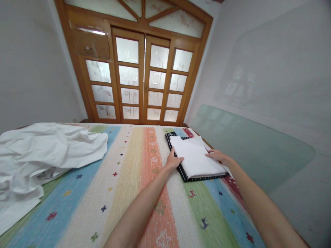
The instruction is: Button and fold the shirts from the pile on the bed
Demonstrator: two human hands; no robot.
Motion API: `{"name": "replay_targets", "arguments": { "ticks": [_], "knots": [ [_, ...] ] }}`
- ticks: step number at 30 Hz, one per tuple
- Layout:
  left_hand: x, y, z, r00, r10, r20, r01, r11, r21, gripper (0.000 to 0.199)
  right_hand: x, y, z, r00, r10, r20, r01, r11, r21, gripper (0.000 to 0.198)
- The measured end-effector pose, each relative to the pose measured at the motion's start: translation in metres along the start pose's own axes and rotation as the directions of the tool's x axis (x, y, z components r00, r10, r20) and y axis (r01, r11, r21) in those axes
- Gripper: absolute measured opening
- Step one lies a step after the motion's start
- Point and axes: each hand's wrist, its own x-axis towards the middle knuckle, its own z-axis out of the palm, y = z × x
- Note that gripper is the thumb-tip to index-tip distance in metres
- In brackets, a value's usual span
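Note:
A folded white cloth (198,156) lies on top of a folded black cloth with white lines (184,174), which shows along the left, front and far edges. At the left edge of this stack, my left hand (173,160) is closed on the white cloth. Its thumb rests on top, and the other fingers are partly hidden at the side. My right hand (218,155) touches the stack's right edge with its fingers stretched out flat over the white cloth.
The stack rests on a striped, patterned bed cover (134,179). A large crumpled white cloth (64,141) spreads over the left side. A pale green panel (253,141) stands against the right wall. Wooden glazed doors (143,75) are at the far end.

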Motion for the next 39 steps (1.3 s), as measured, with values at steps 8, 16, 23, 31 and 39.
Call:
{"name": "replay_targets", "arguments": {
  "ticks": [8,16,23,31,39],
  "knots": [
    [0.010,-0.015,-0.003,0.993,0.114,0.042,-0.117,0.991,0.069,0.091,0.007,0.033,0.014,0.961,-0.246,-0.125,0.243,0.969,-0.042,0.031],
    [-0.016,-0.002,0.014,0.973,0.222,-0.061,-0.191,0.927,0.322,0.067,-0.007,0.020,0.032,0.861,-0.443,-0.252,0.207,0.756,-0.622,0.044],
    [-0.076,-0.015,0.010,0.894,0.306,0.326,-0.447,0.623,0.642,0.054,-0.013,0.011,0.075,0.879,-0.465,0.107,0.390,0.572,-0.722,0.054],
    [-0.097,0.007,-0.125,0.828,0.438,0.351,-0.499,0.286,0.818,0.035,-0.040,-0.022,0.126,0.894,-0.439,0.088,0.348,0.556,-0.755,0.057],
    [-0.133,0.095,-0.336,0.706,0.633,-0.317,0.407,0.003,0.913,0.058,-0.104,-0.077,0.201,0.721,-0.620,0.310,0.626,0.392,-0.674,0.050]
  ]
}}
